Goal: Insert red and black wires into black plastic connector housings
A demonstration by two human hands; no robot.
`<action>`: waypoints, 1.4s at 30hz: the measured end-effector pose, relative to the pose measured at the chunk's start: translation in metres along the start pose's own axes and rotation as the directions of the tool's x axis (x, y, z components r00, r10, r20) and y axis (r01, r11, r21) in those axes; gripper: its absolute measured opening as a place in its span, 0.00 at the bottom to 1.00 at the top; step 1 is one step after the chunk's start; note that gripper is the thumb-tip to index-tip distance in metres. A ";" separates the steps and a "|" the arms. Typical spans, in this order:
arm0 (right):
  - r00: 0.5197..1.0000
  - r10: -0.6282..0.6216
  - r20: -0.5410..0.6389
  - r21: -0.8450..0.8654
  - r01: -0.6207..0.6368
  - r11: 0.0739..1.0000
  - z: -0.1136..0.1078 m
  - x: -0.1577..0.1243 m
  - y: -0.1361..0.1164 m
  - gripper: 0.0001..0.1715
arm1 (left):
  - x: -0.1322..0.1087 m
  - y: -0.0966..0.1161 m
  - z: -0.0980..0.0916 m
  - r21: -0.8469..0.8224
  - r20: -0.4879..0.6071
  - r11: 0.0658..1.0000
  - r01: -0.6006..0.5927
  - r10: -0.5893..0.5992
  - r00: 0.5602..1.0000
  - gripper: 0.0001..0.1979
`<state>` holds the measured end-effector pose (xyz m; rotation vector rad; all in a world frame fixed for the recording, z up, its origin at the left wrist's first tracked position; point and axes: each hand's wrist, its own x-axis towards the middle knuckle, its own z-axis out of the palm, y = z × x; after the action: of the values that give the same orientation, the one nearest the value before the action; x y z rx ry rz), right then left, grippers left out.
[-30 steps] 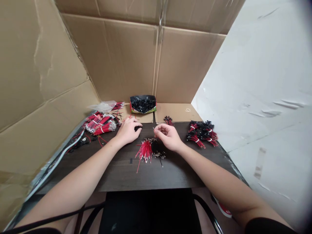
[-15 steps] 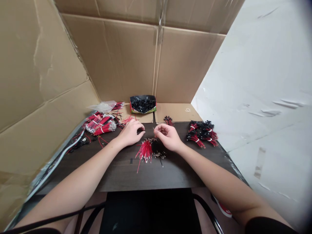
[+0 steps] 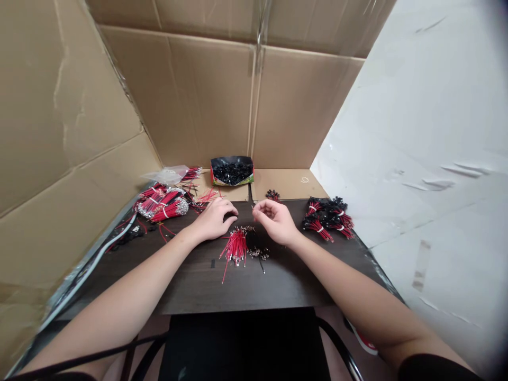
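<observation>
My left hand [image 3: 215, 218] rests on the dark table [image 3: 190, 286] with its fingers curled down, just behind a loose fan of short red wires [image 3: 236, 246]. What the fingertips pinch is too small to see. My right hand [image 3: 277, 220] hovers just right of that fan, thumb and fingers pinched together near the left hand's fingertips. Its contents are also too small to name. A few dark metal-tipped wires [image 3: 259, 253] lie beside the red fan.
Tied red wire bundles lie at the left [image 3: 162, 203] and the right [image 3: 328, 217]. An open black bag of small black parts [image 3: 232, 170] stands at the back, near a clear plastic bag [image 3: 166, 173]. Cardboard walls enclose the table; a black chair seat [image 3: 242, 344] is below.
My left hand has slid a little to the right, toward the right hand. My right hand has stayed in place with its fingers slightly shifted.
</observation>
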<state>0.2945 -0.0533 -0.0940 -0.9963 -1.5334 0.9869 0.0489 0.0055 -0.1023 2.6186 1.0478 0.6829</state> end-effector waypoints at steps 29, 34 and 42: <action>0.996 -0.086 -0.029 -0.002 0.086 0.996 0.007 -0.009 -0.007 0.12 | 0.001 0.066 0.003 -0.786 -0.171 0.611 0.095 -0.363 0.916 0.16; 0.997 -0.067 -0.038 0.049 0.069 0.996 0.007 -0.008 -0.004 0.14 | 0.001 0.069 0.001 -0.738 -0.237 0.673 0.047 -0.325 0.915 0.12; 0.997 -0.052 -0.049 0.093 0.057 0.994 0.008 -0.007 -0.005 0.18 | 0.002 0.072 0.001 -0.743 -0.264 0.670 0.018 -0.318 0.910 0.11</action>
<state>0.2869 -0.0621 -0.0928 -0.9003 -1.4550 0.9827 0.0927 -0.0453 -0.0747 1.6967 0.8417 1.2789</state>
